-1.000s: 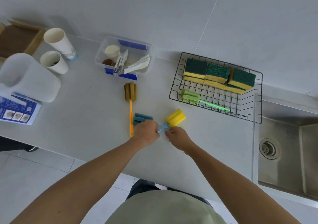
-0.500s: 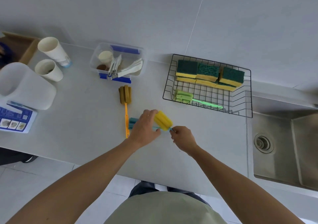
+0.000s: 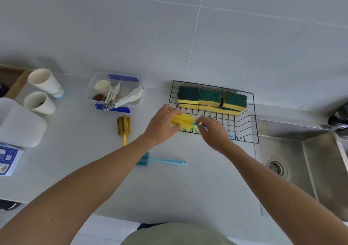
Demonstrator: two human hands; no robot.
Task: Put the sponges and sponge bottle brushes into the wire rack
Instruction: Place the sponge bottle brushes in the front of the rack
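Two paper cups (image 3: 44,92) are standing far out to the left of the left hand (image 3: 162,125), beside a white container (image 3: 20,124), with a clear plastic tub (image 3: 114,92) of utensils sitting up and to the left of that hand. A brown sponge brush (image 3: 124,125) is lying on the counter (image 3: 75,150) just left of the left hand, its orange handle pointing toward the person. A blue sponge brush (image 3: 160,161) is lying below both hands, partly hidden under the left forearm, with its handle reaching right.

The left hand is curling its fingers around the foam head of the yellow sponge brush (image 3: 182,121), holding it over the near left edge of the wire rack (image 3: 252,116). Whether the brush is touching the rack cannot be told. The right hand (image 3: 212,131) is pinching the brush's thin blue handle just right of the foam, and the handle's tip is showing past the wrist over the rack's front rim. A bit of green is peeking out under the yellow foam, inside the rack, too hidden to make out.

Beyond both hands, green-and-yellow sponges (image 3: 211,99) are sitting in a row along the back of the rack. To the right of the right hand, a steel sink (image 3: 305,160) is lying next to the rack.
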